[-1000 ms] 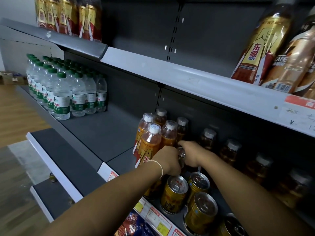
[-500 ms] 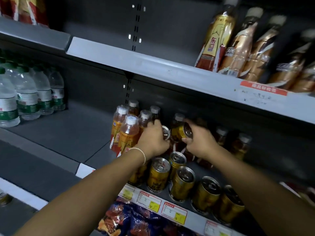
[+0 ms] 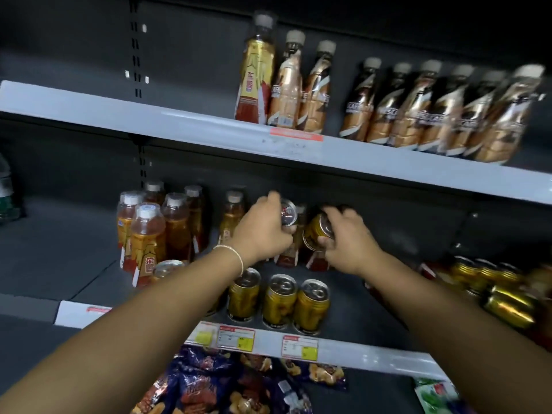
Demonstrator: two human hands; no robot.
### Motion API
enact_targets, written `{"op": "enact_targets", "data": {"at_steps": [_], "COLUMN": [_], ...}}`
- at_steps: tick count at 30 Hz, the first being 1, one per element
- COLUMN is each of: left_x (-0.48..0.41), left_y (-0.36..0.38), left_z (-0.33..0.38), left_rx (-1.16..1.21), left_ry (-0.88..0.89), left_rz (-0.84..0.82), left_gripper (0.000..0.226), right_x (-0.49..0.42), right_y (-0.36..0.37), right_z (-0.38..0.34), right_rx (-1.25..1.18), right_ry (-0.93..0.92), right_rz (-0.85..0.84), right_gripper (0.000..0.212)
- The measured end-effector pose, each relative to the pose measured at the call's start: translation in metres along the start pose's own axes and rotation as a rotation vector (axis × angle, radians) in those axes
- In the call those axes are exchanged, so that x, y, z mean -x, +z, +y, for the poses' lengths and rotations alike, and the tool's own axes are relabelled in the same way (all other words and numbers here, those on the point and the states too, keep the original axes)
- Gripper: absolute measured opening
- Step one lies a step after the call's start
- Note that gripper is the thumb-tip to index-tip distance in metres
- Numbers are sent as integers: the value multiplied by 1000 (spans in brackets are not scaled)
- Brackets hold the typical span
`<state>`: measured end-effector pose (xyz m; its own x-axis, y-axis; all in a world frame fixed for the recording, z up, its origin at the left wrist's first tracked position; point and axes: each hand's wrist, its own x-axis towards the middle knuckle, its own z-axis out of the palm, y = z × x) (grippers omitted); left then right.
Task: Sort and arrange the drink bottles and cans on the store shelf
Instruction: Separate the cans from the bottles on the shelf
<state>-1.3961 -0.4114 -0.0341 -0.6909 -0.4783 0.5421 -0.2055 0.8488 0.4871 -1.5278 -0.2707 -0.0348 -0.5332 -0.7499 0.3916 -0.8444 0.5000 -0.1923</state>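
Note:
Each of my hands holds a gold can above the middle shelf (image 3: 373, 352). My left hand (image 3: 261, 231) grips one can (image 3: 288, 212) tilted with its silver lid facing me. Just to the right, my right hand (image 3: 346, 240) grips a second gold can (image 3: 315, 234), also tilted. Below them three gold cans (image 3: 279, 300) stand upright at the shelf front. A fourth can (image 3: 167, 268) peeks out beside my left forearm. Orange drink bottles (image 3: 149, 231) stand in a cluster to the left, and more bottles are hidden behind my hands.
Brown and gold bottles (image 3: 418, 112) line the upper shelf (image 3: 209, 130). More gold cans (image 3: 495, 291) crowd the middle shelf at far right, blurred. Price tags (image 3: 237, 339) run along the shelf edge. Snack bags (image 3: 227, 383) lie on the shelf below. Water bottles (image 3: 6, 189) show at far left.
My view has swung right and slightly up, so the water bottles slid out to the left edge. Both hands have lifted their cans up off the shelf and hold them tilted.

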Motion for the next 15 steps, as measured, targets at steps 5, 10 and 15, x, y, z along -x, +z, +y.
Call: {"op": "enact_targets", "data": {"at_steps": [5,10,15], "left_x": [14,40,73], "left_y": [42,105,170], "left_z": [75,164,261], "left_rx": [69,110,118], "left_ry": [75,113,170], "left_rz": [-38,-119,-214], "left_gripper": [44,47,36], "right_x": [60,137,230], "right_y": [-34,-69,-103], "right_z": [65,144,227], "right_rx": [-29,-90,-90], "right_ry": [53,199,323], "right_rz": [32,34,28], "right_gripper": [61,64,70]}}
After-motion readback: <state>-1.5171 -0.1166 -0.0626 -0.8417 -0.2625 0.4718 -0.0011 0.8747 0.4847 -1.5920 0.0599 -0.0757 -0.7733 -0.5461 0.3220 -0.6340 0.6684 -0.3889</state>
